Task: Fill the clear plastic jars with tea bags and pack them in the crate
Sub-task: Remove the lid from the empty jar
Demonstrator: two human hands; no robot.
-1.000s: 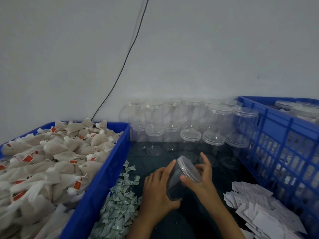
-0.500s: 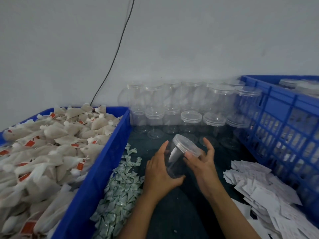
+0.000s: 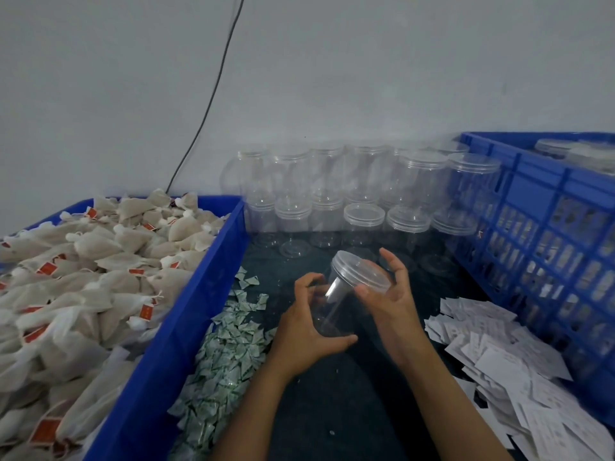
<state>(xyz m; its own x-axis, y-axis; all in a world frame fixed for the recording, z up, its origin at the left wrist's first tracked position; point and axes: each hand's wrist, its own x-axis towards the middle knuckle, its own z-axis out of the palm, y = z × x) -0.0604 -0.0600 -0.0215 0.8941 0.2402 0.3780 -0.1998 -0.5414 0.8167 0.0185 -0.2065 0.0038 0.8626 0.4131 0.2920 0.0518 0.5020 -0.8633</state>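
An empty clear plastic jar (image 3: 336,304) with its lid (image 3: 361,271) on is tilted between my hands, lid end up and away from me. My left hand (image 3: 306,331) grips the jar's body from the left. My right hand (image 3: 387,294) curls round the lid's rim. A heap of beige tea bags (image 3: 83,277) with red tags fills the blue bin (image 3: 186,331) at my left. The blue slatted crate (image 3: 545,234) at my right holds several lidded jars, only partly seen.
Rows of empty clear jars (image 3: 362,194) stand stacked against the wall. Small green-white packets (image 3: 226,354) lie beside the bin. White paper slips (image 3: 506,361) are piled by the crate. A black cable (image 3: 213,94) runs down the wall. The work surface (image 3: 332,410) is dark.
The view has tilted down a little. My hands and the jar stay together at the centre, and my right hand has shifted round the lid.
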